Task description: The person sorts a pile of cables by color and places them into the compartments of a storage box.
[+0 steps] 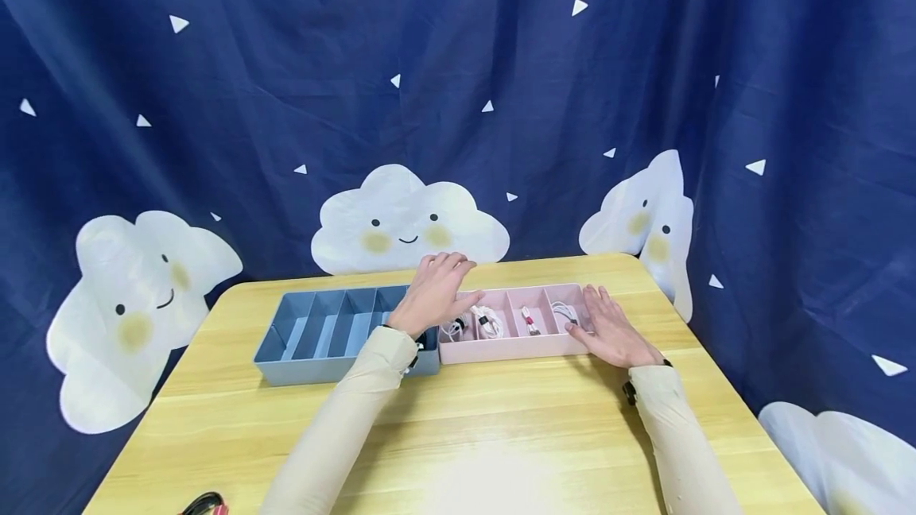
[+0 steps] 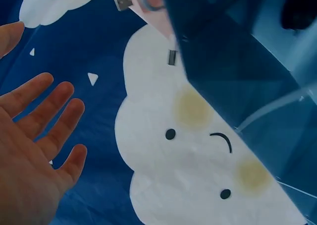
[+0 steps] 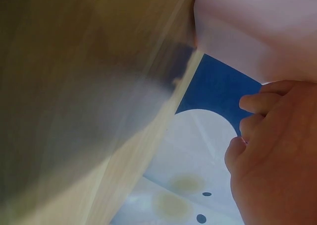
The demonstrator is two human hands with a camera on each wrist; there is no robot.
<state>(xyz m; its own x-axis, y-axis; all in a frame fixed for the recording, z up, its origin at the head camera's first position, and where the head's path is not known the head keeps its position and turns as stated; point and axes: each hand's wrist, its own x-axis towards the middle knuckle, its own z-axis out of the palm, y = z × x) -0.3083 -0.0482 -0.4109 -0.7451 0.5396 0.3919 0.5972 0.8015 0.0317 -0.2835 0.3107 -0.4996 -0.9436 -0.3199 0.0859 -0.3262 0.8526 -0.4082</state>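
My left hand (image 1: pixel 438 292) hovers over the place where the blue divided box (image 1: pixel 308 372) and the pink divided box (image 1: pixel 511 350) meet. Its fingers are spread and relaxed, and the left wrist view shows nothing in the palm. Against the right end of the pink box rests my right hand (image 1: pixel 615 331), fingers extended along the end wall and thumb near the front corner. Coiled white cables (image 1: pixel 489 323) lie in the pink box, with a red-tied cable (image 1: pixel 529 321) and a pale cable (image 1: pixel 565 311) in compartments farther right. My left arm hides part of the blue box.
Both boxes stand end to end towards the back of a wooden table (image 1: pixel 501 420). A black and red cable (image 1: pixel 205 504) lies at the near left edge. Behind the table hangs a dark blue curtain (image 1: pixel 458 118) with clouds.
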